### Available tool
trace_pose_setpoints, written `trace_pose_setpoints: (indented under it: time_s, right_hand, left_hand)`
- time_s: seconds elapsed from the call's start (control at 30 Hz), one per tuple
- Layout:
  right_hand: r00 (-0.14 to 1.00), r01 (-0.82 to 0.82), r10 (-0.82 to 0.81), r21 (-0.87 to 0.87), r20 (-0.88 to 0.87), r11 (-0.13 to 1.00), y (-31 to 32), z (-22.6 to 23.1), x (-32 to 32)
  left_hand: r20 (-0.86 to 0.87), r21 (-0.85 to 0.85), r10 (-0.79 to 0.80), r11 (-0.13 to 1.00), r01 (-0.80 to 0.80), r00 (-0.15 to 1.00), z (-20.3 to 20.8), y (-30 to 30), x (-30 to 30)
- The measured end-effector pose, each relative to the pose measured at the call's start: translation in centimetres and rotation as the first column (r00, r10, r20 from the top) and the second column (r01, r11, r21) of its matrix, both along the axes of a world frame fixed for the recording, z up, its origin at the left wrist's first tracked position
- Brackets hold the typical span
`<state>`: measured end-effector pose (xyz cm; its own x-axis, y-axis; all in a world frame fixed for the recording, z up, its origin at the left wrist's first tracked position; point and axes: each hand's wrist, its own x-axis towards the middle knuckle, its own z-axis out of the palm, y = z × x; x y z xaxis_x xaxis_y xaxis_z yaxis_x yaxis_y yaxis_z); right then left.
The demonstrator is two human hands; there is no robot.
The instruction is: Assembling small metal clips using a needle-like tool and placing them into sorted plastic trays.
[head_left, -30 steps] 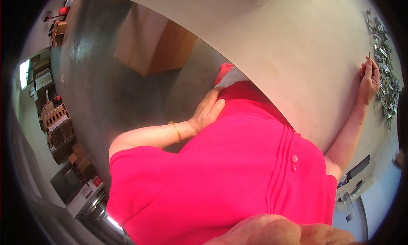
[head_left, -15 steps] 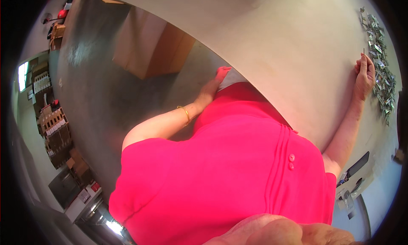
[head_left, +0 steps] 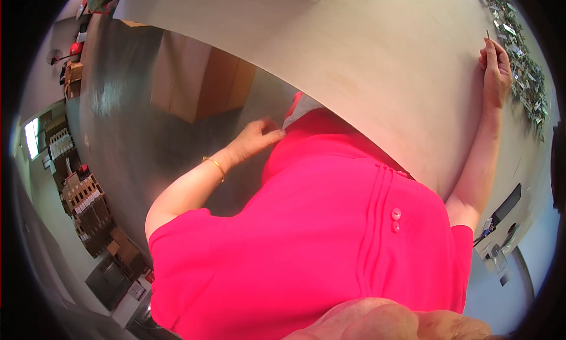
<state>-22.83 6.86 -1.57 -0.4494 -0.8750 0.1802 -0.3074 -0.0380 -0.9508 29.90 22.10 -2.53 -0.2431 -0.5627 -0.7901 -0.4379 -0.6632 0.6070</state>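
My right hand (head_left: 496, 74) is at the far right over the pale table (head_left: 377, 63). Its thumb and fingers pinch a thin, dark, stick-like piece (head_left: 487, 35) that points away from me. Right beside that hand lies a long heap of small metal pieces (head_left: 522, 60), too small to tell apart. My left hand (head_left: 256, 138) is off the table, near the waist of my bright pink top (head_left: 306, 222). Its fingers are loosely bent and apart from the thumb, and nothing shows in them. A white cloth-like patch (head_left: 303, 109) with a pinkish-red edge shows just beyond it.
The table's edge runs diagonally in front of my body. A large brown box (head_left: 218, 89) stands on the grey floor (head_left: 127, 127) to the left. Stacked cartons (head_left: 82, 192) line the far left. A dark flat object (head_left: 507, 203) lies at the lower right.
My left hand has drawn back toward me and left, away from the table edge. My right hand still pinches the thin piece; the whole view has shifted, so it appears higher.
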Motion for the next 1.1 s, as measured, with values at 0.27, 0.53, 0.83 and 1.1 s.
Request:
trace_pose_setpoints:
  time_s: [0.27,0.53,0.83,1.1]
  right_hand:
    - [0.999,-0.027,0.027,-0.023,0.028,0.999,0.3,-0.5,-1.0]
    - [1.000,0.000,0.000,-0.016,-0.008,1.000,-0.1,-0.3,-0.2]
    - [0.999,-0.030,0.029,-0.066,-0.021,0.997,-0.1,-1.1,-0.1]
    - [0.999,-0.044,0.045,-0.022,0.017,0.999,0.4,-0.8,0.6]
  left_hand:
    - [0.060,-0.428,-0.484,0.778,0.460,0.873,5.7,-0.4,-3.5]
    - [0.258,-0.577,-0.670,0.471,0.667,0.696,2.5,-1.6,-6.3]
    - [0.305,-0.462,-0.488,0.675,0.575,0.818,2.2,-0.6,-7.4]
    - [0.347,-0.521,-0.268,0.742,0.423,0.899,-0.9,-1.4,-5.0]
